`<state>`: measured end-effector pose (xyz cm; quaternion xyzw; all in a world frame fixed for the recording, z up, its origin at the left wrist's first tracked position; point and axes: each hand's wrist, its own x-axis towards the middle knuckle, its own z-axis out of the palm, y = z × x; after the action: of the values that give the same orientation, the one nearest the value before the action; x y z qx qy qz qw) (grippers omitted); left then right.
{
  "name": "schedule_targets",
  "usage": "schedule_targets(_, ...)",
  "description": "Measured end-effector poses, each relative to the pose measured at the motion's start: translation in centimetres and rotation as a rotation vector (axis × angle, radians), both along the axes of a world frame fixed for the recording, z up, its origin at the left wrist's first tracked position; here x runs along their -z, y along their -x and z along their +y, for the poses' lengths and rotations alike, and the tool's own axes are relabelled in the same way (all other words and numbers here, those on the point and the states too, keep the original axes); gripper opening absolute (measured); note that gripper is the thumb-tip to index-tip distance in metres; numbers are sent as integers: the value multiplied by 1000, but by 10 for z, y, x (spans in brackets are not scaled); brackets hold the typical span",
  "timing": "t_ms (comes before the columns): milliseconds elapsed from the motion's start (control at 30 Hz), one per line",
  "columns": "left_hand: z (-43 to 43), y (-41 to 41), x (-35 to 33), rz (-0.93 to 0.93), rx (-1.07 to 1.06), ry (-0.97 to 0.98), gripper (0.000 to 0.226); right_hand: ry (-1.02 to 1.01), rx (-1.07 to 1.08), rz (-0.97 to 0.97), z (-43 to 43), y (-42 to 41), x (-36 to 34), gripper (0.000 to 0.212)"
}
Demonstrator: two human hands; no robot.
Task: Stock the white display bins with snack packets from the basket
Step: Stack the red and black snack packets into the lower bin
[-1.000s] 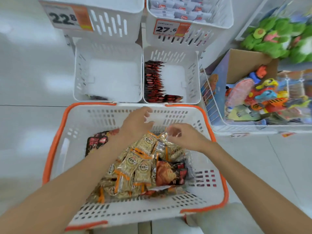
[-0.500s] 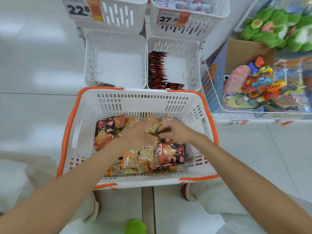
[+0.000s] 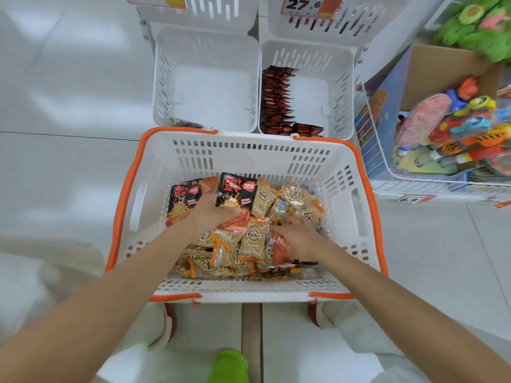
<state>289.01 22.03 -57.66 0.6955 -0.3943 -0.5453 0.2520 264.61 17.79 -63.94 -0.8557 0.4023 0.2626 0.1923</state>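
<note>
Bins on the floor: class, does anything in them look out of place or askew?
Yes. In the right bin, dark packets stand in a row along the left wall, but two packets at its near end lie flat and crosswise, breaking the row.

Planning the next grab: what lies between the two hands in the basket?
Head view: tan packets and an orange-red packet lie between the left hand, gripping a black packet, and the right hand.
</note>
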Motion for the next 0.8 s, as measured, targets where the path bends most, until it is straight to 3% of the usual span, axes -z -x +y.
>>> schedule_targets(67, 2, 0, -1, 17, -17, -14, 72, 56, -41, -61, -5, -5, -6, 39)
schedule_targets(133, -1, -3, -1, 55, -70, -8, 59, 4, 152, -256, -20, -10, -28, 5)
schedule_targets(200, -2, -6, -5, 132, -184, -18, 48, -28, 429, -521, -38, -18, -59, 8)
schedule_targets(300, -4, -5, -13, 311, -320, -52, 70, -101, 872, -920, -53, -29, -96, 23)
schedule_targets(400, -4, 6, -24, 505, -304, -113, 71, -513, 1158, -1086, -47, -41, -105, 25)
schedule_targets(467, -3, 15, -26, 592, -282, -108, 47, -673, 1119, -954, -36, -47, -98, 25)
schedule_targets(567, -4, 14, -14, 490, -356, -30, 19, -611, 909, -798, -24, -47, -79, 20)
schedule_targets(633, -4, 5, -7, 388, -386, -6, 22, -570, 712, -626, -17, -36, -64, 34)
schedule_targets(700, -2, -4, -2, 333, -408, 6, 35, -588, 468, -324, -4, -24, -43, 50)
schedule_targets(767, -1, -10, 4, 324, -408, 20, 45, -606, 274, -115, 12, -13, -20, 42)
schedule_targets(800, 0, -10, 5, 319, -397, 28, 46, -568, 243, -122, 15, -10, -11, 30)
